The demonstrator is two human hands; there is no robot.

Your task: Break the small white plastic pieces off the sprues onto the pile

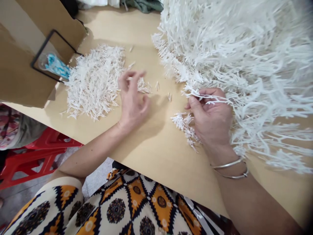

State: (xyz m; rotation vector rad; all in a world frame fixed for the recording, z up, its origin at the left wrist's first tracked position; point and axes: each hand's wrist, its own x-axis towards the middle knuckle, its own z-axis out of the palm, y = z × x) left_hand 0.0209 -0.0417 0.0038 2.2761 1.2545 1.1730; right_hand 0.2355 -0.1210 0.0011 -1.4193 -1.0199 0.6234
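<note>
My right hand (212,114) is closed, thumb against fingers, around a thin white branching plastic stem (212,97). Its feathery end points left, toward the middle of the table. My left hand (133,98) hovers above the table with its fingers apart and curved, holding nothing that I can see. Just left of it lies a heap of short white sprigs (95,78). A few loose sprigs (156,85) are scattered between the hands. Beside my right hand is a small cluster of white sprigs (184,125). A large pile of long white branching stems (232,45) spreads over the right side.
A cardboard box (26,42) stands at the left edge, with a black wire frame (52,32) and a clear cup with blue contents (56,65) by it. Red plastic stools (36,153) are below the table (146,143). Dark green cloth (144,5) lies at the back.
</note>
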